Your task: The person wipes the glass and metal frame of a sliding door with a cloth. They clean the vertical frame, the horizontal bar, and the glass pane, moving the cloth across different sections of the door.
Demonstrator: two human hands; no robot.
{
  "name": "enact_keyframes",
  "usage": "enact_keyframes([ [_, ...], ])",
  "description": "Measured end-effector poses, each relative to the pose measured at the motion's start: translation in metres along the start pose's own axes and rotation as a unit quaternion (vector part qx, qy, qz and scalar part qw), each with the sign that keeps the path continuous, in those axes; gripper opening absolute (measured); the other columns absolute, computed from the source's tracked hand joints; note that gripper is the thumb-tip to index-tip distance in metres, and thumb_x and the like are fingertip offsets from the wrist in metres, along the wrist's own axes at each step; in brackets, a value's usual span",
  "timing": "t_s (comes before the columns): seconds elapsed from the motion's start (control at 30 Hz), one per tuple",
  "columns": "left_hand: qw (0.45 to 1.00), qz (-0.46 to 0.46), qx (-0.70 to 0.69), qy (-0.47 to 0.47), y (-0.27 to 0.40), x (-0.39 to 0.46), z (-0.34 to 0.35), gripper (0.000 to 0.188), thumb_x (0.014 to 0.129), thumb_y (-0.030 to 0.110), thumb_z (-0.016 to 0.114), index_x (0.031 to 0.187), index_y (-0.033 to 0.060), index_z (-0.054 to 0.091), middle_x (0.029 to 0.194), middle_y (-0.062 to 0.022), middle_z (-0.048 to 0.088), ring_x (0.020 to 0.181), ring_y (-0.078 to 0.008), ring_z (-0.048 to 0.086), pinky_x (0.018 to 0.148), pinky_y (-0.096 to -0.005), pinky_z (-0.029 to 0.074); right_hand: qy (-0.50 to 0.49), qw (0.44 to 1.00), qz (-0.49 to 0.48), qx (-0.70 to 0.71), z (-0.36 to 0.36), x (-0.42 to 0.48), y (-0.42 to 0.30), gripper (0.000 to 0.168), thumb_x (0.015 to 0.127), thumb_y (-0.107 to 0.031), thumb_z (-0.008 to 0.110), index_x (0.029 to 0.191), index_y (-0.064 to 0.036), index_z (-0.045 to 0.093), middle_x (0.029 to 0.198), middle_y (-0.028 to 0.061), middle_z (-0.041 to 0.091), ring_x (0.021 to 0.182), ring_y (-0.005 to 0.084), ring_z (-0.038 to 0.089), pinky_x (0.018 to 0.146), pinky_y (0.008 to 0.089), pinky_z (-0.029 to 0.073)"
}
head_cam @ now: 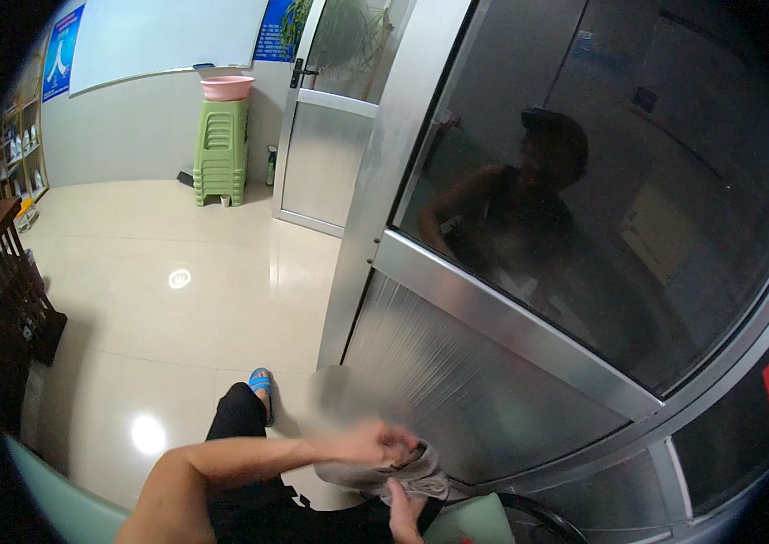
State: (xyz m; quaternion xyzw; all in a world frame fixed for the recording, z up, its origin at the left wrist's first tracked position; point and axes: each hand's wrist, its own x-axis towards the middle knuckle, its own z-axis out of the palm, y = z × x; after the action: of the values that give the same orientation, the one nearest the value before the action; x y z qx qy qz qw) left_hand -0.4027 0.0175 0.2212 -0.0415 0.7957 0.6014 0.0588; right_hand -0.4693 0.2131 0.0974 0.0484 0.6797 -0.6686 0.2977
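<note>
A crumpled grey cloth (418,479) is bunched between my two hands, low in front of the lower metal panel (493,394) of a glazed metal door. My left hand (388,442), its arm reaching across from the lower left, is closed on the upper side of the cloth and slightly blurred. From below, my right hand (406,508) grips the near side with its thumb laid on the fabric. The fingers under the cloth are hidden. Dark glass (602,204) above the panel shows a person's reflection.
A metal door (330,136) stands at the back, beside stacked green stools (221,149) topped by a pink basin (227,87). Dark wooden furniture (10,292) is at left. Pale green surfaces (65,489) border the lower left. My foot wears a blue sandal (260,383) on the glossy tiles.
</note>
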Motion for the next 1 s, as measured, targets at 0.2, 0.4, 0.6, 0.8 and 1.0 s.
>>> enact_keyframes([
  [0.2,0.660,0.280,0.285,0.636,0.080,-0.011,-0.163,0.052,0.081,0.004,0.069,0.129,0.0066,0.050,0.134,-0.0146,0.051,0.123,-0.0292,0.050,0.097,-0.0377,0.044,0.006,0.994,-0.092,-0.060,-0.042,-0.032,-0.018,0.030,0.080,-0.013,0.073,0.106,0.001,0.065,0.104,0.0099,0.066,0.095,0.0216,0.060,0.085,0.0360,0.049],
  [0.4,0.719,0.284,-0.001,0.634,0.127,0.015,-0.278,0.076,0.086,0.051,0.066,0.134,-0.0036,0.044,0.131,-0.0217,0.052,0.124,-0.0326,0.049,0.101,-0.0388,0.040,0.002,0.987,-0.161,-0.015,-0.057,0.016,0.038,0.081,0.078,-0.012,0.076,0.141,0.000,0.027,0.138,0.0195,0.042,0.125,0.0332,0.045,0.100,0.0468,0.042],
  [0.6,0.794,0.101,0.022,0.599,0.111,0.048,-0.312,0.099,0.081,0.085,0.035,0.111,-0.0054,0.063,0.105,-0.0210,0.064,0.111,-0.0299,0.056,0.095,-0.0401,0.043,-0.010,0.990,-0.138,-0.038,-0.051,0.021,0.055,0.076,0.077,-0.024,0.081,0.138,-0.004,0.040,0.136,0.0173,0.046,0.124,0.0323,0.048,0.097,0.0446,0.045],
  [0.8,0.748,0.206,-0.025,0.631,0.135,0.045,-0.286,0.071,0.084,0.081,0.041,0.056,0.0156,0.041,0.053,0.0040,0.035,0.051,-0.0102,0.034,0.047,-0.0306,0.025,0.005,0.948,-0.288,-0.134,-0.037,0.004,0.024,0.050,0.072,-0.023,0.078,0.112,0.001,0.061,0.113,0.0165,0.066,0.104,0.0330,0.063,0.087,0.0413,0.050],
  [1.0,0.757,0.203,-0.039,0.619,0.124,0.046,-0.293,0.075,0.086,0.078,0.040,0.072,0.0072,0.058,0.060,0.0029,0.043,0.055,-0.0095,0.038,0.049,-0.0283,0.027,0.112,0.921,-0.259,-0.268,-0.035,-0.004,0.013,0.048,0.071,-0.032,0.077,0.108,-0.005,0.063,0.107,0.0207,0.066,0.100,0.0387,0.063,0.083,0.0432,0.052],
])
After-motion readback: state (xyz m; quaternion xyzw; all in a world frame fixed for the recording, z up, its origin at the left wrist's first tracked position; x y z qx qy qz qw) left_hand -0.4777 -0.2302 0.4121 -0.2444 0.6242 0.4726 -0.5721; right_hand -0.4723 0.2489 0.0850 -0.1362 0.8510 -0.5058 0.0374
